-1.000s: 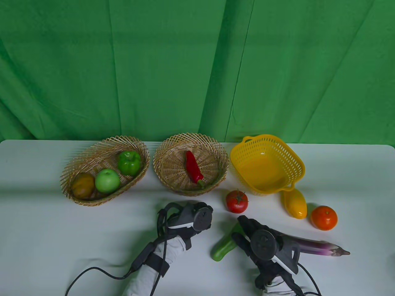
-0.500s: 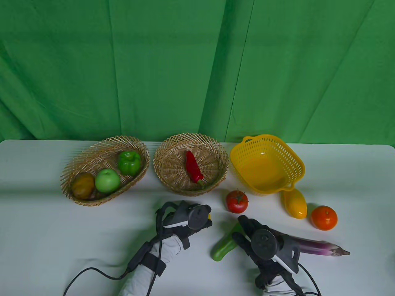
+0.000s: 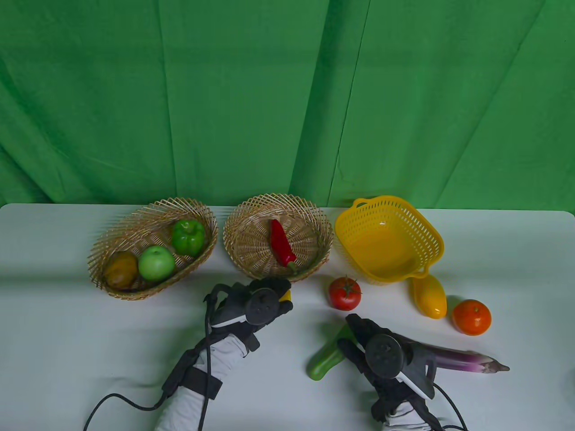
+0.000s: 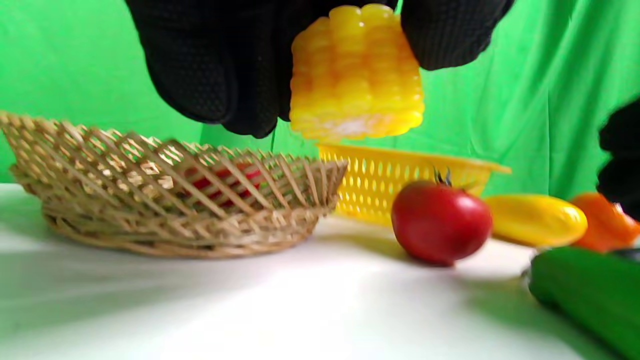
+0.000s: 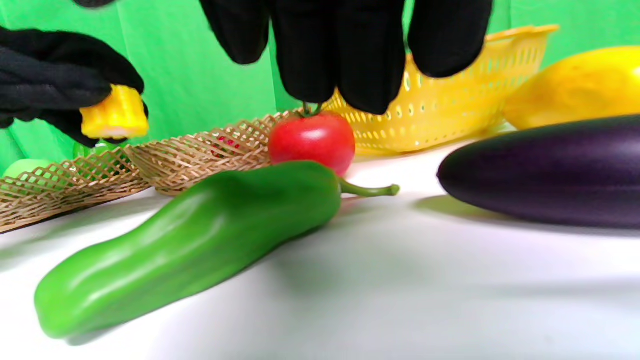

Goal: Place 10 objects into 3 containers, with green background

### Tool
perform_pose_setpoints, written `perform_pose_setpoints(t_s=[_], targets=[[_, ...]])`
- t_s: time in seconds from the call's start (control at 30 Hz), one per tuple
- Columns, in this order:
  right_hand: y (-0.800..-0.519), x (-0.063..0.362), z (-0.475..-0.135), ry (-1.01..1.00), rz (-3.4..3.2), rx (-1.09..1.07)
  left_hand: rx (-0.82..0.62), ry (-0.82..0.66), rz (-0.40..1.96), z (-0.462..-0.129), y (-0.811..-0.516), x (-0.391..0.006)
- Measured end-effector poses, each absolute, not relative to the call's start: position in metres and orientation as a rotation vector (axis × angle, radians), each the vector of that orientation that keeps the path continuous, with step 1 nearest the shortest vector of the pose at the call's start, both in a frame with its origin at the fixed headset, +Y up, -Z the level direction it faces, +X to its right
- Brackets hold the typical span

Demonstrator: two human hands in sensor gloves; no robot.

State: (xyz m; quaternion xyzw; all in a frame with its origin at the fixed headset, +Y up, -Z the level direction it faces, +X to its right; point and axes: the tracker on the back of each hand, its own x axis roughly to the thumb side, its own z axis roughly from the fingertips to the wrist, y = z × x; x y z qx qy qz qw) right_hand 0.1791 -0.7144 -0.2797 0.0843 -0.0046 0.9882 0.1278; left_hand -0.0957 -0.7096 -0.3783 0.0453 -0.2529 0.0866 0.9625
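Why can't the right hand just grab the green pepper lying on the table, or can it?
Probably it can. The right hand hovers right beside the long green pepper, its fingers hang free holding nothing, and nothing lies between them. The eggplant sits off to the other side.

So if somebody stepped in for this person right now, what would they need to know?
Left hand holds a corn piece in the air near the round wicker basket.
Right hand hangs over the green pepper and eggplant, gripping nothing.
Done: three items in the oval basket, red chili in the round one.
Left: corn, tomato, green pepper, eggplant, yellow fruit, orange. Yellow basket holds nothing.
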Motion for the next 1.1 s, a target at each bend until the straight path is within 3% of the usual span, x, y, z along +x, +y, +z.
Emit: perform_pose_setpoints(t_s=[0.3, 0.67, 1.1], targets=[[-0.714, 0.180, -0.280, -0.019, 2.872, 0.234, 0.150, -0.391, 0.115, -0.409, -0.694, -0.106], [-0.714, 0.181, -0.280, -0.020, 2.870, 0.230, 0.079, -0.295, -0.098, -0.444, -0.706, -0.086], [-0.715, 0.182, -0.279, -0.017, 2.867, 0.231, -0.001, -0.264, -0.126, -0.448, -0.714, -0.081]])
